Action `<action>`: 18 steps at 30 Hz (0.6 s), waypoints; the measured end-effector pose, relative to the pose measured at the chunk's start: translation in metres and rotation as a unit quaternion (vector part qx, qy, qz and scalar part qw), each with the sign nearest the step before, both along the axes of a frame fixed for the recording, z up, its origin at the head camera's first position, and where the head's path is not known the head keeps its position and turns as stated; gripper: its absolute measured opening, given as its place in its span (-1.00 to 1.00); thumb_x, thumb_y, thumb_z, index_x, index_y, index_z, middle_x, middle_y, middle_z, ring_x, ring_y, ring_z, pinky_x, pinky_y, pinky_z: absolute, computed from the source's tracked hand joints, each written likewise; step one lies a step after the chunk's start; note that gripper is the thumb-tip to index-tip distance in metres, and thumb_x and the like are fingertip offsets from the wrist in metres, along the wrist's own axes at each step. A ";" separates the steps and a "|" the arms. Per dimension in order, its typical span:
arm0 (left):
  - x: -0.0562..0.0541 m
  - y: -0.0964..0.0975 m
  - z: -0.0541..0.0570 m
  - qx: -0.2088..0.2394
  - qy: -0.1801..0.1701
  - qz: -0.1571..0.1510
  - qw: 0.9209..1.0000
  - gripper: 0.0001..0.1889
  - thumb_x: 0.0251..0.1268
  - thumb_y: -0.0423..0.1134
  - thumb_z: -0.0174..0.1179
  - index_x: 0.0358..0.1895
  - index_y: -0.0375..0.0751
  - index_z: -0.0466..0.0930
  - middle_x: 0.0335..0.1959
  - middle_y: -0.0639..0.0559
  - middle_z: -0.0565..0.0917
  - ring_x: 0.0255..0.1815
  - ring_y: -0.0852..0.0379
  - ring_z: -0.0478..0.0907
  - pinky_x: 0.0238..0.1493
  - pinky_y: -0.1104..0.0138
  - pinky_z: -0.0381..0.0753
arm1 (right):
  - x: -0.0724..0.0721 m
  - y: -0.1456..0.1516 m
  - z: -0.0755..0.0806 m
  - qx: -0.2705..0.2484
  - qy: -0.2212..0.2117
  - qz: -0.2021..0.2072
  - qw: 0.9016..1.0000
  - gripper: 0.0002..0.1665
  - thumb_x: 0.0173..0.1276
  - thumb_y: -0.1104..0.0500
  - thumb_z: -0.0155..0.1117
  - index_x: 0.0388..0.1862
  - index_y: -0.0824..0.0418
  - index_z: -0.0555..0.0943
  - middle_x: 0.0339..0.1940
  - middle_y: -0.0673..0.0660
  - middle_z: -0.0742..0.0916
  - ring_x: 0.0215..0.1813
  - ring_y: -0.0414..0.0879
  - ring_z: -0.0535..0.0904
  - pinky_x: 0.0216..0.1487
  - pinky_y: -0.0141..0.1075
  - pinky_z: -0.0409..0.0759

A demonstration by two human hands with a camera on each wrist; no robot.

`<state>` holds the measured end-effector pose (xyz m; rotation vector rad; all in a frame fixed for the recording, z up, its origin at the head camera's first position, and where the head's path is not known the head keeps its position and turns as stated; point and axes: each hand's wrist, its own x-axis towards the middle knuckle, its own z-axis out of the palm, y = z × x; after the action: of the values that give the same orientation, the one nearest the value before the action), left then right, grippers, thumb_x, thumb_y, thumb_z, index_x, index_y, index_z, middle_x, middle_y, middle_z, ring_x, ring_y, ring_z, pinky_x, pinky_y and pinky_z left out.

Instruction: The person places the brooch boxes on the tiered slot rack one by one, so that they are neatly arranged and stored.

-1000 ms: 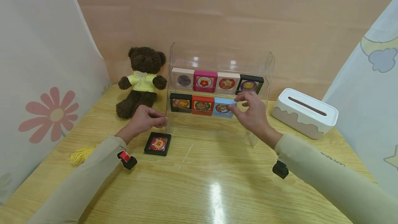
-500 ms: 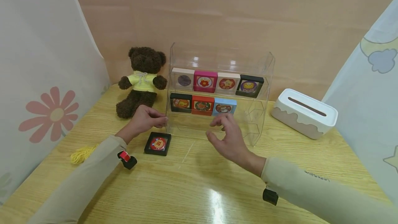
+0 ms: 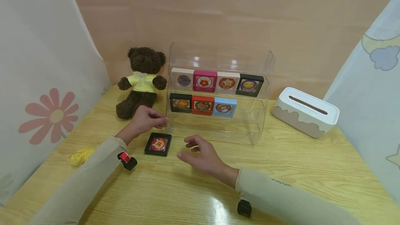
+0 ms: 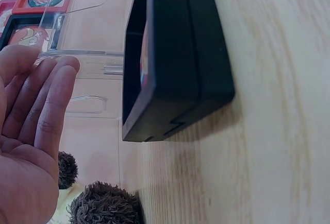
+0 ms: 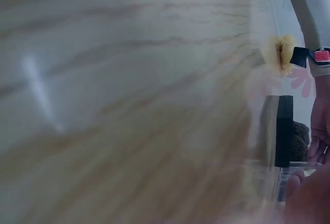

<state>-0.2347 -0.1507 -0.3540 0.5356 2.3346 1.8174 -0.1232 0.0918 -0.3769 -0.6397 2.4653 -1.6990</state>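
My left hand pinches the lower left side edge of a clear acrylic display rack; in the left wrist view its thumb and fingertips meet at the clear panel. The rack's upper tier bears several small square badge frames. Below them stand a black frame, a red frame and a light blue frame. Another black badge frame with a red round badge lies flat on the table in front of the left hand. Just right of it hovers my right hand, holding nothing, its fingers loosely bent and thumb apart.
A brown teddy bear in a yellow shirt sits left of the rack. Yellow string lies by the left forearm. To the right stands a white-topped tissue box. Patterned curtains border both sides.
My right hand has come away from the light blue frame on the lower tier, moving down and left toward the black frame on the table. My left hand stays at the rack's edge.
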 end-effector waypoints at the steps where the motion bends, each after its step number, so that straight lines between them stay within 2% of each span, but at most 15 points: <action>1: 0.000 0.000 0.000 0.000 0.001 0.001 1.000 -0.77 0.17 -0.37 0.34 -0.24 -0.55 0.67 -0.39 -0.28 0.69 -0.41 -0.04 0.69 -0.31 0.05 0.64 | -0.001 -0.003 -0.002 0.001 -0.009 -0.001 1.000 -0.43 0.29 0.03 0.33 0.14 0.35 0.46 0.05 0.22 0.58 0.08 0.04 0.50 0.06 -0.09 0.48; 7: 0.000 0.000 0.000 -0.001 -0.001 0.002 1.000 -0.76 0.17 -0.37 0.33 -0.22 -0.56 0.67 -0.38 -0.28 0.69 -0.40 -0.04 0.69 -0.31 0.06 0.65 | -0.007 -0.022 -0.010 0.022 -0.050 -0.005 0.998 -0.31 0.27 -0.05 0.33 0.25 0.31 0.43 0.10 0.15 0.59 0.09 -0.02 0.51 0.09 -0.13 0.47; 12: -0.001 0.000 -0.001 -0.006 -0.001 0.001 1.000 -0.76 0.18 -0.35 0.33 -0.22 -0.55 0.67 -0.38 -0.27 0.70 -0.40 -0.03 0.69 -0.31 0.06 0.65 | -0.015 -0.033 -0.009 0.080 -0.048 0.002 0.996 -0.22 0.26 -0.09 0.33 0.31 0.31 0.37 0.13 0.15 0.58 0.08 -0.06 0.52 0.06 -0.19 0.50; 18: -0.002 -0.001 -0.002 -0.003 0.005 -0.005 1.000 -0.78 0.19 -0.38 0.31 -0.23 -0.55 0.67 -0.38 -0.27 0.69 -0.41 -0.04 0.69 -0.35 0.11 0.66 | -0.027 -0.042 -0.004 0.156 -0.044 0.010 0.987 -0.15 0.26 -0.06 0.34 0.38 0.34 0.28 0.16 0.19 0.55 0.05 -0.06 0.53 0.00 -0.22 0.53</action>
<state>-0.2362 -0.1521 -0.3559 0.5554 2.3384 1.8084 -0.1507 0.0501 -0.3807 -0.5373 2.5723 -1.2622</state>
